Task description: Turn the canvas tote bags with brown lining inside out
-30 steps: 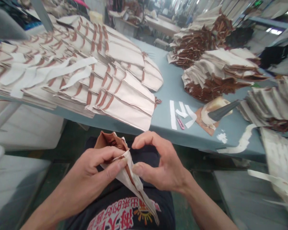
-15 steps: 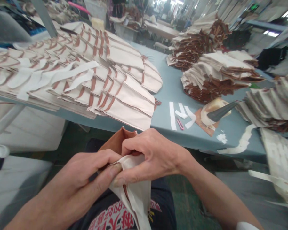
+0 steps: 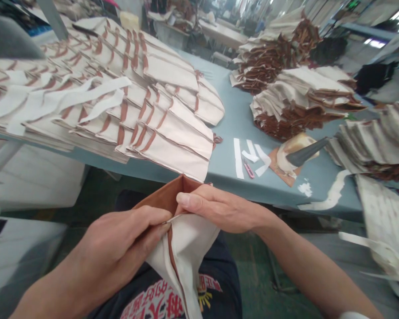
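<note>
A cream fabric pouch [image 3: 193, 241] with brown lining [image 3: 164, 195] and a brown seam strip is held in front of my body, its mouth spread apart at the top. My left hand [image 3: 119, 239] pinches the rim at the corner above the strip, thumb against the near side. Across the rim to its right lies my right hand [image 3: 219, 208], fingers stretched toward the left hand. One of its fingertips shows against the brown lining; the other fingertips are partly hidden. The pouch's lower part hangs over my dark printed clothing.
Overlapping rows of cream pieces [image 3: 173, 137] cover the left of the blue table [image 3: 219, 170], with white strips [image 3: 86, 95] on top. Right of them are pink thread snips [image 3: 248, 170], a grey cone-shaped tool [image 3: 306, 153] and stacks of cream-and-brown pieces [image 3: 292, 99].
My right hand's thumb and fingers have shifted from pinching the near side of the rim to lying across it. The pouch mouth is wider and shows more brown lining. My left hand keeps its pinch.
</note>
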`<state>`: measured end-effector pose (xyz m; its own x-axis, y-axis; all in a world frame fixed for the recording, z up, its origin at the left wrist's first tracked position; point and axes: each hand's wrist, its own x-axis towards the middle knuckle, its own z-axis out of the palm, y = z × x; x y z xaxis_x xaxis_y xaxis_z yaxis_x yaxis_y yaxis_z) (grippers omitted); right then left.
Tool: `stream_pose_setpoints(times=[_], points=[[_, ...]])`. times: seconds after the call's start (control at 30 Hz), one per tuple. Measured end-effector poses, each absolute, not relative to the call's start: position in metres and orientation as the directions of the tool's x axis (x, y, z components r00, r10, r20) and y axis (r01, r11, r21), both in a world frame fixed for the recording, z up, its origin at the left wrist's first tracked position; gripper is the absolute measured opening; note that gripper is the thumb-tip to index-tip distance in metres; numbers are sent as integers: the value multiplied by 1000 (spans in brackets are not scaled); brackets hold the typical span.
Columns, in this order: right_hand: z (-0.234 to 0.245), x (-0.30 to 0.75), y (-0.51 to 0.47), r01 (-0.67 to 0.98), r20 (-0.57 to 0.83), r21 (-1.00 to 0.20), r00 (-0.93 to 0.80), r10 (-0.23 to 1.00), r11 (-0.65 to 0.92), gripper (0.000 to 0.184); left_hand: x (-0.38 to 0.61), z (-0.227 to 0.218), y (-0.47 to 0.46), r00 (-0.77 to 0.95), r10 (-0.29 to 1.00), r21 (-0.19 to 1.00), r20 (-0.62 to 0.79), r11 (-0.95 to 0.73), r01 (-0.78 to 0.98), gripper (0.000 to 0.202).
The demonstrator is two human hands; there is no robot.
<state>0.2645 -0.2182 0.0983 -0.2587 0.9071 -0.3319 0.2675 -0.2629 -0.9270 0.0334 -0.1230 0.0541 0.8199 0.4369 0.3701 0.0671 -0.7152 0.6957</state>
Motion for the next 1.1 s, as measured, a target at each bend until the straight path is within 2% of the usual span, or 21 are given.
stream_pose_setpoints(times=[0.1, 0.2, 0.27, 0.33, 0.43, 0.5, 0.6, 0.73, 0.8, 0.87, 0.97, 1.1], points=[[87, 267, -218, 132, -358, -933, -313, 880, -333, 62, 28, 44, -120, 851, 344, 645, 397, -764, 8, 21], [79, 267, -218, 58, -303, -951, -364, 881, -303, 66, 24, 36, -117, 886, 280, 639, 369, -769, -24, 25], [76, 268, -217, 116, -239, -971, -377, 895, -210, 62, 23, 34, -117, 891, 273, 643, 363, -766, -27, 28], [77, 269, -217, 253, -156, -966, -382, 911, -59, 55, 25, 36, -118, 882, 282, 639, 378, -769, -28, 27], [83, 267, -219, 465, -38, -873, -365, 930, 147, 43, 34, 47, -121, 850, 340, 609, 404, -793, 28, 22], [87, 263, -221, 543, 12, -818, -315, 949, 191, 39, 41, 56, -122, 839, 370, 586, 398, -806, 77, 31], [88, 259, -223, 549, 55, -814, -257, 965, 192, 36, 47, 63, -122, 858, 369, 592, 358, -800, 97, 43], [78, 257, -223, 376, 70, -908, -295, 953, 183, 33, 42, 58, -119, 901, 345, 651, 264, -753, 97, 45], [73, 256, -224, 254, 5, -964, -277, 961, 78, 36, 37, 53, -116, 912, 324, 679, 251, -730, 72, 44], [69, 254, -226, 117, -84, -992, -256, 963, -56, 42, 33, 47, -114, 914, 280, 688, 295, -726, 0, 38], [65, 248, -230, -81, -196, -972, -244, 950, -221, 57, 30, 39, -115, 889, 253, 663, 381, -745, -71, 33], [56, 235, -234, -210, -290, -921, -189, 938, -327, 76, 33, 26, -119, 891, 342, 701, 299, -712, 38, 40]])
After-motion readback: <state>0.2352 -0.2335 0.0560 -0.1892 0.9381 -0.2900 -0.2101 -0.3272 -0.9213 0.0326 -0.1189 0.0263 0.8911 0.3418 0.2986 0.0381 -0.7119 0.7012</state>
